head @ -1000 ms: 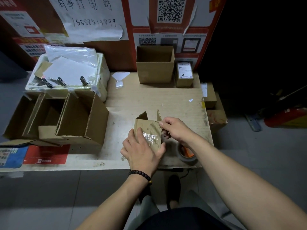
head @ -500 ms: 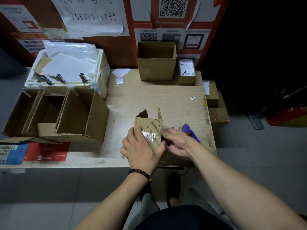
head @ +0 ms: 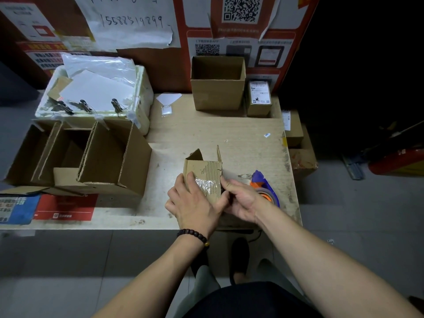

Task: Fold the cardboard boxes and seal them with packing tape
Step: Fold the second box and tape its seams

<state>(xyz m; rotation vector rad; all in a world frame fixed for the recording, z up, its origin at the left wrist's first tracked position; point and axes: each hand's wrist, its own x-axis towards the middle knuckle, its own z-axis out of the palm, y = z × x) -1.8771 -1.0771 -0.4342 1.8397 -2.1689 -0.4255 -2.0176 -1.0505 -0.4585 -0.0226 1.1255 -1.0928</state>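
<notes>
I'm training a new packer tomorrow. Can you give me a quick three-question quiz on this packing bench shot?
1. True or false: both hands are on the small box.
2. Where does the tape dispenser lie? A) on the table to the right of the small box B) inside the open box by the wall C) on the floor
3. What shiny material is already stuck on the small box's upper face?

Key: 1 true: left hand and right hand hold it. 2 A. 3 clear tape.
</notes>
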